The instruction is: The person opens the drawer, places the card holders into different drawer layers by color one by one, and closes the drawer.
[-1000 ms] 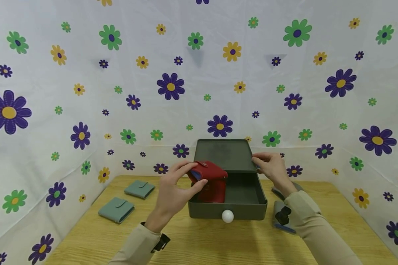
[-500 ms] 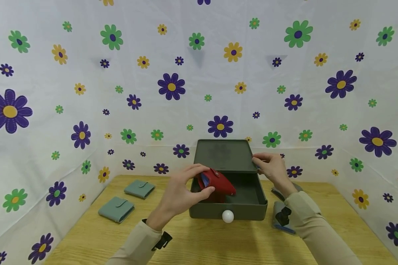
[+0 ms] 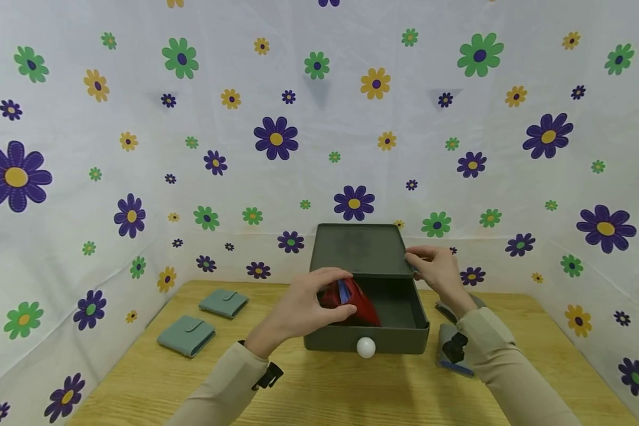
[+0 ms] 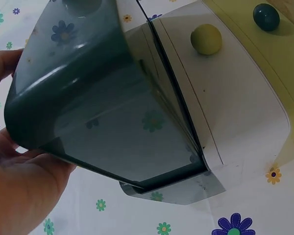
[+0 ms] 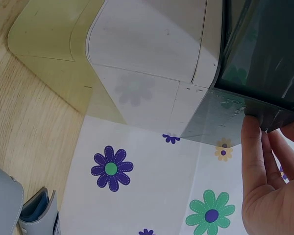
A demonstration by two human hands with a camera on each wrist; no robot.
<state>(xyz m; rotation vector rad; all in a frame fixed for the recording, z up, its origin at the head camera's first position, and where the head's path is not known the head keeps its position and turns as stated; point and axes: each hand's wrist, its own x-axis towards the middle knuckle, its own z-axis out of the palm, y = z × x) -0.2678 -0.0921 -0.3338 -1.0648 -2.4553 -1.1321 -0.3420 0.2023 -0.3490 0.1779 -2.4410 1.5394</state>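
Observation:
In the head view my left hand [image 3: 306, 305] pinches a red wallet [image 3: 364, 306] with a blue inside. The wallet is tilted, inside the pulled-out drawer [image 3: 365, 340] of a dark green cabinet [image 3: 359, 251]. Another red wallet [image 3: 330, 294] shows partly behind it, at the drawer's left. From below, in the left wrist view, the left hand [image 4: 24, 186] lies by the green drawer [image 4: 88, 103]; the red wallets are hidden there. My right hand [image 3: 439, 272] touches the cabinet's right side at the top. Its fingertips press against that wall in the right wrist view.
Two grey-green wallets [image 3: 186, 336] lie on the table [image 3: 287, 390] at left. More grey-blue wallets [image 3: 447, 337] lie at right, partly under my right forearm. Below the green unit are a white drawer unit [image 4: 235, 93] and a yellow one [image 5: 44, 29]. Flowered cloth [image 3: 319, 118] surrounds the table.
My left hand has moved right and down, bringing the red wallet from above the drawer into it and tilting it more steeply. The right hand stays against the cabinet.

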